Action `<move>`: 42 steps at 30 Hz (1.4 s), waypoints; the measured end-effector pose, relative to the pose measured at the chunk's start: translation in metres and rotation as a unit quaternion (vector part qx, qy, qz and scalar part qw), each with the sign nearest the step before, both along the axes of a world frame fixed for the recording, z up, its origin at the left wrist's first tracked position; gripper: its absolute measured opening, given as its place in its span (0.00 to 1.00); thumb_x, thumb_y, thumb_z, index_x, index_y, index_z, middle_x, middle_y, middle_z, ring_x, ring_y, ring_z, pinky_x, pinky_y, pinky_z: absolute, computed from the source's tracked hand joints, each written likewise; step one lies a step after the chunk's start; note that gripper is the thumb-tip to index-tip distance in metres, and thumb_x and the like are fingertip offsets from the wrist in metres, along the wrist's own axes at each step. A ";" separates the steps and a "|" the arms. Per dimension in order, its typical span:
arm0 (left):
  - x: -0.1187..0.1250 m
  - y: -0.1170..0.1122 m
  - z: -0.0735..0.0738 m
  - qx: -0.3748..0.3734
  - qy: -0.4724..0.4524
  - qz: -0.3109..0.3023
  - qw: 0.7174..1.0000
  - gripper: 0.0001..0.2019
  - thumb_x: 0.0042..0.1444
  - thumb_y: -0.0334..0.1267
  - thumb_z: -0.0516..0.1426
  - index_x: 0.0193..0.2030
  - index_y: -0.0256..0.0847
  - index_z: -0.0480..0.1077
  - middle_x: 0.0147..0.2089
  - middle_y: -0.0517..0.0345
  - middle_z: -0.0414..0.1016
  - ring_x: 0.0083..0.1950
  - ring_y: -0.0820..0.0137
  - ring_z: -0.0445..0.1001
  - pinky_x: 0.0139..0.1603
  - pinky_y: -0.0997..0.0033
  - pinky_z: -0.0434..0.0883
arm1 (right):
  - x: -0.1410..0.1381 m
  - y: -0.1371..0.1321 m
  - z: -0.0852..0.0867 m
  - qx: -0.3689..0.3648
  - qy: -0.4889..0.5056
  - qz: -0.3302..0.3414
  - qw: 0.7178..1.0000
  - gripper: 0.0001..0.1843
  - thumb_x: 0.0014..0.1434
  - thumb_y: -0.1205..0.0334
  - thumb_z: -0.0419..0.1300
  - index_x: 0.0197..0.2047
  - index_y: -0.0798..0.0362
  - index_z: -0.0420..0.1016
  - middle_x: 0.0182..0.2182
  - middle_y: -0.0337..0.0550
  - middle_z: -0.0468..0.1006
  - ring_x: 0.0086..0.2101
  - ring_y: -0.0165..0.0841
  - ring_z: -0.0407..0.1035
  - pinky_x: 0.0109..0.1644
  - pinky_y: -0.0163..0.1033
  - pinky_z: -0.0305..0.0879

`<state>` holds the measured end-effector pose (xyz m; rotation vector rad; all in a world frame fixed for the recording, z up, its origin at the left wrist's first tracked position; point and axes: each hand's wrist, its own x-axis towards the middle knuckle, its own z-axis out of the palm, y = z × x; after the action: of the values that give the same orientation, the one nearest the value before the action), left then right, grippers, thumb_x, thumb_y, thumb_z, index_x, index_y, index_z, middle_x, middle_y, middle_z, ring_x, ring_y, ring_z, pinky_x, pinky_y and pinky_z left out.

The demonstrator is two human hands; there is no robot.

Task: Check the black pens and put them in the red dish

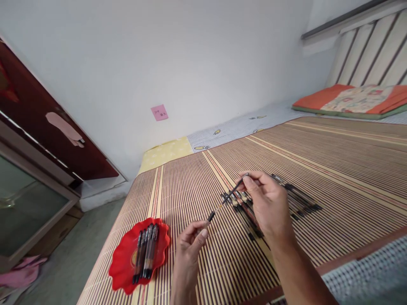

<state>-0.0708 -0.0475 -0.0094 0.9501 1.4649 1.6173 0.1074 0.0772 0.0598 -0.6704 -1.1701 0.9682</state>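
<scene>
In front of me, my right hand [267,201] pinches the upper end of a thin black pen refill [233,192]. The refill slants down to the left, and its pale tip meets or nearly meets the black end of a pen barrel [211,216]. My left hand [191,245] grips that barrel between thumb and fingers, hiding most of it. Under and beside my right hand lies a row of pens [243,216], partly covered. Another group of pens [302,199] lies just right of it. Several capped pens [146,252] rest side by side in a red scalloped plate [119,262], left of my left hand.
A striped bamboo mat [184,182] covers the bed. Folded orange bedding [337,97] sits at the far right. A pink note [159,112] is stuck on the white wall. To the left stand a dark red door [41,123] and a glass-fronted cabinet [28,203].
</scene>
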 end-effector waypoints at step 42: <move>0.014 0.002 0.006 0.035 -0.067 -0.083 0.994 0.10 0.63 0.44 0.64 0.45 0.41 0.80 0.25 0.66 0.64 0.26 0.78 0.59 0.30 0.76 0.59 | -0.003 -0.013 0.011 0.034 -0.069 0.181 0.981 0.10 0.67 0.57 0.63 0.47 0.50 0.82 0.36 0.43 0.84 0.36 0.33 0.78 0.43 0.39 0.77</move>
<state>-0.0566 -0.0454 -0.0038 0.9570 1.2137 1.5855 0.1041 0.0644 0.0710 -0.4829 -1.4743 1.1927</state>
